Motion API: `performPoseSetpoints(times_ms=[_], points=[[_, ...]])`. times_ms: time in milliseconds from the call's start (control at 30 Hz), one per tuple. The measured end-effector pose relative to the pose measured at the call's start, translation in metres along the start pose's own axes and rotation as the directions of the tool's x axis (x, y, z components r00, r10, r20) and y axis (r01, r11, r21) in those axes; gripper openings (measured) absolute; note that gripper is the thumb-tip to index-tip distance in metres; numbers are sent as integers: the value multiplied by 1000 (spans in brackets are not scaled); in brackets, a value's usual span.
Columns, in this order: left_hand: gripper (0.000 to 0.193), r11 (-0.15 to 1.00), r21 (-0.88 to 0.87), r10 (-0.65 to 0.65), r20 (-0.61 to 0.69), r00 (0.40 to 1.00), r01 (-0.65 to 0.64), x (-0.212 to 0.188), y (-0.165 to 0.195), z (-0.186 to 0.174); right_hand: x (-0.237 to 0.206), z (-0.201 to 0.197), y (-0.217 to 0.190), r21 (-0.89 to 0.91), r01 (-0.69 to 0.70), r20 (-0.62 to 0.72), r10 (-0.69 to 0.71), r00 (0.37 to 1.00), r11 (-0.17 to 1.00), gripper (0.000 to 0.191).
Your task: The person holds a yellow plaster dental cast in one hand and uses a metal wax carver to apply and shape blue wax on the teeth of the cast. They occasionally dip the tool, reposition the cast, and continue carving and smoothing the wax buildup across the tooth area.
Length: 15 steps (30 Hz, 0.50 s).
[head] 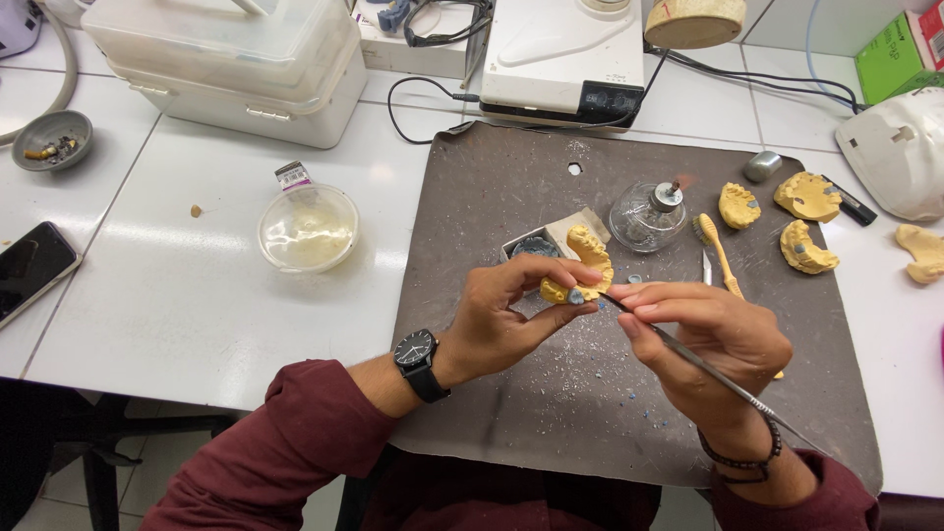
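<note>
Presently we note the left hand [501, 320] grasping a yellow dental cast [582, 264] over the grey mat [492, 197]; the right hand [713, 339] pinches a thin metal instrument [718, 377], tip touching the cast.

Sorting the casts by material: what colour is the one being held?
Yellow dental cast, clearest in the head view.

We see a green cardboard box [893, 54] at the far right corner, a dark-screened phone [31, 267] at the left edge, and a small purple-and-white label [292, 175] behind the plastic bowl [308, 228].
</note>
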State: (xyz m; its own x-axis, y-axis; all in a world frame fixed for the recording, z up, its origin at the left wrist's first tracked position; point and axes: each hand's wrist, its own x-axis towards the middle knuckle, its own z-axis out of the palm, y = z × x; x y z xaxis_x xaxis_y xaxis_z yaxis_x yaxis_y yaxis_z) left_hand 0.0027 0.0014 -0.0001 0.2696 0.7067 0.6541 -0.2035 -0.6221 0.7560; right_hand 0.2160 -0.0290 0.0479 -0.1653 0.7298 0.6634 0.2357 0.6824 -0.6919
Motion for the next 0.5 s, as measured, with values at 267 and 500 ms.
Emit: performPoseSetpoints(times_ms=[267, 500], points=[[28, 1000, 20, -14, 30, 999, 13, -1, 0, -2, 0, 5, 10, 52, 28, 114, -34, 993, 998, 15], [28, 998, 62, 7, 27, 1000, -9, -1, 0, -3, -3, 6, 13, 71, 6, 92, -12, 996, 997, 13]])
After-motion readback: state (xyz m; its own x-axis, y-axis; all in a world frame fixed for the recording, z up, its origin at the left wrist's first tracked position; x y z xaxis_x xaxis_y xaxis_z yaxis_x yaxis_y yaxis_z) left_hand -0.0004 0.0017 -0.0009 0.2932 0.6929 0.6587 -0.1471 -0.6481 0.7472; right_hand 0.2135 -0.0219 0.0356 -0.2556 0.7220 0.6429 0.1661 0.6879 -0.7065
